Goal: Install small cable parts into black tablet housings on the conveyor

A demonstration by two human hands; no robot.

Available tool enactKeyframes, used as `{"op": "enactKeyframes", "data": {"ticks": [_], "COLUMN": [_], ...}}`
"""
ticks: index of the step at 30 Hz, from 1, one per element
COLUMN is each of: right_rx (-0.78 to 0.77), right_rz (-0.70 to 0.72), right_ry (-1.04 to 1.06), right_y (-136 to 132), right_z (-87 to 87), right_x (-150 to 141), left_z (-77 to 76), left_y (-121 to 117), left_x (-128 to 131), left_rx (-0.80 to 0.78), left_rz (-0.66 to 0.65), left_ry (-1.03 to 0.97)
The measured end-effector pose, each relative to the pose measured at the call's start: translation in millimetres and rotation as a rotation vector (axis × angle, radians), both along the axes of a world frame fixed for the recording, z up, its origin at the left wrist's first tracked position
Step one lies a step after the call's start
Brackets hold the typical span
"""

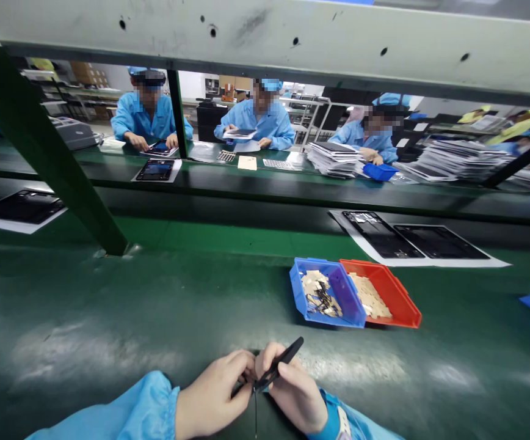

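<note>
Close to the table's near edge, my two hands meet with fingertips almost touching. My right hand (299, 394) grips a pair of black tweezers (287, 359), its rear end pointing up and right and its tips down toward my left fingers. My left hand (217, 391) is closed in a pinch beside the tips. A thin black cable (256, 412) hangs straight down from between the hands; its upper end is hidden by my fingers. Ahead and to the right sits a blue bin (298, 293) with beige pieces and tangled black cables (323, 299).
A red bin (405, 299) of beige pieces (370, 296) touches the blue one. Dark device panels (441, 242) lie on white sheets beyond. A green post (77, 183) slants down at left. Across the line, several co-workers (258, 119) in blue sit near paper stacks (336, 160).
</note>
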State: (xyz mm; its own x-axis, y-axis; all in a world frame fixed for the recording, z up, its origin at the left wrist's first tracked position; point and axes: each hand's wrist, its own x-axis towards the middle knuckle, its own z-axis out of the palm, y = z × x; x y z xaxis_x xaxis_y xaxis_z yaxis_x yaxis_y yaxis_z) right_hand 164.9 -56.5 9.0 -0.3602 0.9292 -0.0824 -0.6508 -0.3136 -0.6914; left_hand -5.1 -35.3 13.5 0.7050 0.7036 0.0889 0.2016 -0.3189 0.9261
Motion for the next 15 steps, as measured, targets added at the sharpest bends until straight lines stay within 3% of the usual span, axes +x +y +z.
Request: {"op": "enactKeyframes", "data": {"ticks": [8, 15], "right_rx": [0.004, 0.051], "right_rz": [0.006, 0.038], "right_ry": [-0.03, -0.048], "right_y": [1.1, 3.9], "right_z": [8.6, 1.3], "right_x": [-1.4, 2.9], "left_z": [-0.4, -1.4], "left_y": [1.7, 4.1], "left_x": [0.7, 0.3], "left_rx": [0.022, 0.033], "left_rz": [0.008, 0.022], "left_ry": [0.005, 0.02]}}
